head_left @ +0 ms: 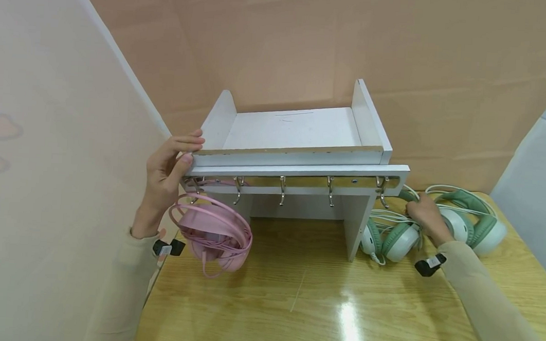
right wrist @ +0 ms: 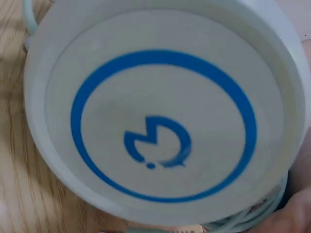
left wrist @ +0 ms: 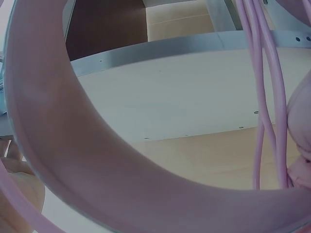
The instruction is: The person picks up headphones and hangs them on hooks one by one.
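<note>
A white shelf (head_left: 298,128) with a rail of metal hooks (head_left: 283,190) along its front stands on the table. My left hand (head_left: 164,170) grips its left front corner, thumb on the front and fingers at the side panel. Pink headphones (head_left: 219,229) hang from the leftmost hook, their cord wound about them; the headband (left wrist: 97,145) fills much of the left wrist view. To the shelf's right, my right hand (head_left: 428,214) holds white-and-green headphones (head_left: 396,244) by the top, fingers partly hidden. A white ear cup (right wrist: 160,111) with a blue ring fills the right wrist view.
A second pair of white-and-green headphones (head_left: 476,222) lies just right of my right hand. The wooden table (head_left: 256,314) extends in front of the shelf. A pale wall (head_left: 59,180) rises close on the left, and brown paper (head_left: 284,42) covers the back.
</note>
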Action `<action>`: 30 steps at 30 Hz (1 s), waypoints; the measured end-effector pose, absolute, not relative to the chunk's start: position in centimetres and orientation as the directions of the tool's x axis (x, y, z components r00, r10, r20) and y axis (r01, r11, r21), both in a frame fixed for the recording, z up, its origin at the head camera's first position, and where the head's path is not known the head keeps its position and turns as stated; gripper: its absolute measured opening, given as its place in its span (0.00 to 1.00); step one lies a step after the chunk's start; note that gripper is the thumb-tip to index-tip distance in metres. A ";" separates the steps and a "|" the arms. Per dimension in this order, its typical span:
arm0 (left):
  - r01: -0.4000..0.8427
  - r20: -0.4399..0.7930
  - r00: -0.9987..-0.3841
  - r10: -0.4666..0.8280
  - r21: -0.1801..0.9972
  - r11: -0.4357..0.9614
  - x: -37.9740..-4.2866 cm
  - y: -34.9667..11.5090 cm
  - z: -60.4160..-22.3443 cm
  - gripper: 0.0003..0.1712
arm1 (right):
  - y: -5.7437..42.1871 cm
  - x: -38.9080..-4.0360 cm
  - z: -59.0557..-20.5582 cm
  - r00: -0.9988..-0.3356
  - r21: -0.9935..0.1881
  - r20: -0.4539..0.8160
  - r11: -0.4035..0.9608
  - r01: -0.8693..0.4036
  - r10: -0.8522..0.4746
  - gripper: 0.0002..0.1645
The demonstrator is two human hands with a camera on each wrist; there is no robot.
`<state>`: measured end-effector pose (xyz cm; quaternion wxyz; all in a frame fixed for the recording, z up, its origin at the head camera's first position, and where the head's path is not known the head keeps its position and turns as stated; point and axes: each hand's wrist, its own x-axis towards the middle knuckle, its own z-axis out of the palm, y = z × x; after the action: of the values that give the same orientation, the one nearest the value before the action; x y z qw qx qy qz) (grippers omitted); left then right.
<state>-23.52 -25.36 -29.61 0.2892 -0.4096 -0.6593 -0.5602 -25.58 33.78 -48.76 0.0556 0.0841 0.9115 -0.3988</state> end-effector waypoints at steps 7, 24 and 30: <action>0.865 0.841 -0.496 0.218 0.501 0.036 -23.5 -25.3 -29.6 0.14 | 33.2 -25.4 -48.9 -0.974 -0.756 -0.121 0.618 0.216 0.193 0.13; 0.862 0.838 -0.500 0.217 0.505 0.039 -23.4 -25.4 -29.6 0.14 | 32.9 -25.3 -48.7 -0.952 -0.888 -0.201 0.367 0.276 0.230 0.16; 0.867 0.843 -0.492 0.218 0.497 0.036 -23.5 -25.4 -29.6 0.14 | 33.0 -24.9 -48.4 -0.957 -0.918 -0.224 0.291 0.270 0.184 0.18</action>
<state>-23.51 -25.40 -29.62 0.2903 -0.4117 -0.6586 -0.5590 -24.86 32.96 -48.36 0.0372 0.1417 0.8025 -0.5783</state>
